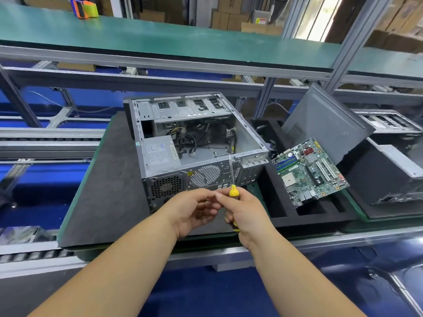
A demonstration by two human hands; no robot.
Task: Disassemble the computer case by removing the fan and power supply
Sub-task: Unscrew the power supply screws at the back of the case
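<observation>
The yellow screwdriver (234,197) is gripped in the right hand (246,211), shaft pointing up toward the rear of the open computer case (194,143), while the left hand (194,209) is held beside it, fingers loosely curled, apparently holding nothing. The power supply (159,154) is seated in the case's near-left corner; no fan can be made out. A slipped tip could nick the loose cables (190,140) nearby, and the circuit board (309,172), propped just right of the case, could be knocked.

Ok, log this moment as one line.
right hand: grips yellow screwdriver | left hand: curled beside it, contents unclear | power supply: in computer case | motherboard: out, right
</observation>
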